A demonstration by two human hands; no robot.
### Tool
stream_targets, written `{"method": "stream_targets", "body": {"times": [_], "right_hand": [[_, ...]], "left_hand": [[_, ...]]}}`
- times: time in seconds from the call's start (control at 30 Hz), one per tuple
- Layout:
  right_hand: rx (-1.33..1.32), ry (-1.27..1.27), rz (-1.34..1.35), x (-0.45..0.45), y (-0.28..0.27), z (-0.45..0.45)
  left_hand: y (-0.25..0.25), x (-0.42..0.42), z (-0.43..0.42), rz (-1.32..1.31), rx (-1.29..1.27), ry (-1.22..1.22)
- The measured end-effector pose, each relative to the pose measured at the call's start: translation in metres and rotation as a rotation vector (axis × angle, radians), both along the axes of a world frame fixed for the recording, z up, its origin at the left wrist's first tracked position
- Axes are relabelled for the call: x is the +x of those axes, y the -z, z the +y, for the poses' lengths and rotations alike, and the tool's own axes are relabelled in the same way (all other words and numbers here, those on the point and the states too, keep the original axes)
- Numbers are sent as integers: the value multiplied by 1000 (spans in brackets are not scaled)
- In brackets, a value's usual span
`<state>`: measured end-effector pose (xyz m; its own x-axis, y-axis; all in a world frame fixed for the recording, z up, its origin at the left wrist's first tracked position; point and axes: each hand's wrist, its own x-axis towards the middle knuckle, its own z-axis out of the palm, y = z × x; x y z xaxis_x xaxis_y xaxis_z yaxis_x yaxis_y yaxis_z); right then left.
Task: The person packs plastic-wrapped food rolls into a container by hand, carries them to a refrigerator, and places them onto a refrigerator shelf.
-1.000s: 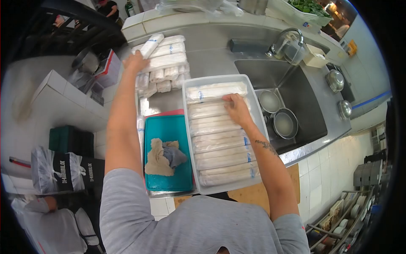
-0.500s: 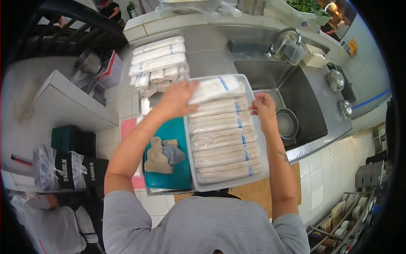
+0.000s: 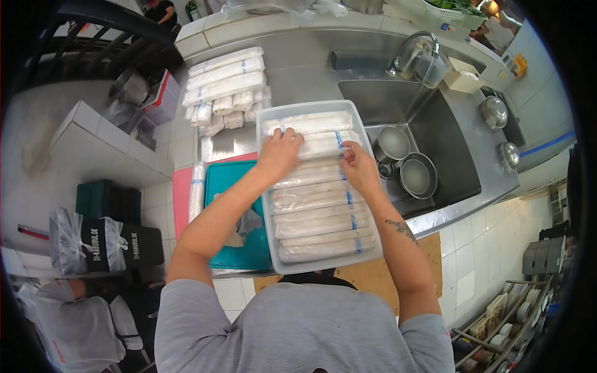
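A white plastic tub [image 3: 266, 239] holds several long, clear-wrapped white rolls with blue print, lying crosswise in a row. My left hand [image 3: 281, 152] has its fingers curled over the left end of one wrapped roll [image 3: 320, 144], second from the far end. At that roll's other end, my right hand [image 3: 360, 166] pinches near the blue print. Another wrapped roll [image 3: 323, 121] lies beyond it against the tub's far side. Beside the tub, a grey and tan cloth [image 3: 249, 222] rests on a teal board [image 3: 217, 177], partly hidden by my left forearm.
More wrapped rolls [image 3: 227, 87] are stacked on the steel counter at the back left. Right of the tub is a sink [image 3: 448, 155] with two metal pots [image 3: 418, 176] and a running tap [image 3: 418, 37]. One wrapped roll [image 3: 196, 189] lies on a pink board [image 3: 181, 186].
The roll under my left hand has come down into the tub's far part. My right hand has moved from the right rim inward onto a roll. The view has shifted slightly.
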<state>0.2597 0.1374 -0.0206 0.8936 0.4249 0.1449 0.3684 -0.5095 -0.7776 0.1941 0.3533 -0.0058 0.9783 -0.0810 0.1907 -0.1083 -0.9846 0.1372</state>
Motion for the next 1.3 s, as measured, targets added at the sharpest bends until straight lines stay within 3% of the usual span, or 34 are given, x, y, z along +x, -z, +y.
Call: {"method": "stream_targets", "body": {"times": [0.13, 0.23, 0.37, 0.43, 0.5, 0.6, 0.8, 0.9, 1.03, 1.23, 1.3], "right_hand": [[-35, 15, -113, 3, 8, 0], [25, 1, -43, 6, 8, 0], [114, -17, -10, 7, 4, 2], [129, -21, -17, 7, 2, 3], [117, -14, -34, 6, -1, 4], [96, -19, -51, 7, -5, 4], [115, 10, 11, 7, -9, 5], [160, -22, 43, 8, -9, 3], [274, -36, 167, 10, -11, 4], [785, -318, 858, 6, -35, 1], [945, -310, 834, 13, -40, 0]], "left_hand": [[7, 0, -3, -67, 41, 9], [-9, 2, 21, -28, -285, 88], [-40, 31, 116, -281, -196, -202], [-30, 54, 193, -306, -98, -329], [-39, 58, 222, -58, 82, -449], [-61, 65, 225, 174, 174, -443], [-48, 75, 239, 250, 183, -364], [-46, 65, 230, 271, 138, -363], [-51, 26, 182, -69, -33, -267], [-86, -24, 57, -344, 101, 9], [-86, -37, 18, -358, 98, 96]]}}
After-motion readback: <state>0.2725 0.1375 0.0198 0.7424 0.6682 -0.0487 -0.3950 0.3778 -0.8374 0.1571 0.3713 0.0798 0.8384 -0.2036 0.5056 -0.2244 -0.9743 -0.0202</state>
